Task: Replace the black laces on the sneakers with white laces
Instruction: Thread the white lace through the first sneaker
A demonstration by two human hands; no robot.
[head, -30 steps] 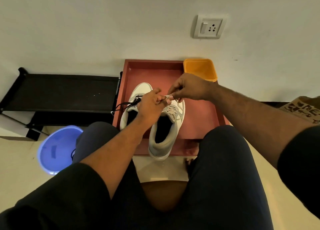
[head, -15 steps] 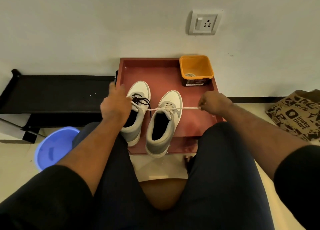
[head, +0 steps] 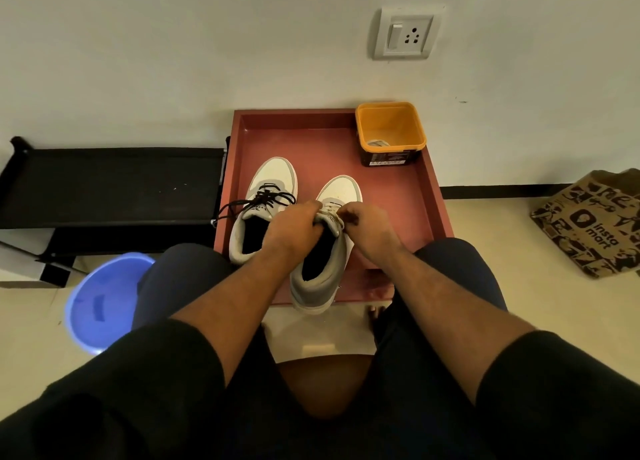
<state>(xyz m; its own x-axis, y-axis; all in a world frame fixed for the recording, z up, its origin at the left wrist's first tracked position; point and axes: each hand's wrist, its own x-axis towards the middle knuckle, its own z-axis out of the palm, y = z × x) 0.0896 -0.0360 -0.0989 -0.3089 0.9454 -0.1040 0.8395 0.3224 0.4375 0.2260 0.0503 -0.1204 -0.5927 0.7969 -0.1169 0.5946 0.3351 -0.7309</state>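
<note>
Two white and grey sneakers stand on a red tray (head: pixel 398 210). The left sneaker (head: pixel 266 199) still carries a black lace (head: pixel 266 198), whose loose end trails off the tray's left side. The right sneaker (head: pixel 325 269) has a white lace (head: pixel 329 213) across its tongue. My left hand (head: pixel 294 227) grips the white lace at the tongue's left side. My right hand (head: pixel 363 227) pinches the lace on the right side. The two hands almost touch over the shoe's opening, and the lace ends are hidden under my fingers.
An orange tub (head: pixel 389 132) with a pale lace inside sits at the tray's back right corner. A black low rack (head: pixel 110 185) stands left, a blue basin (head: pixel 104 300) beside my left knee, a printed paper bag (head: pixel 595 224) right. Wall and socket (head: pixel 407 33) lie behind.
My hands went from meeting above the right sneaker to pulling the white lace wide apart. Now both have come back together at the shoe's tongue.
</note>
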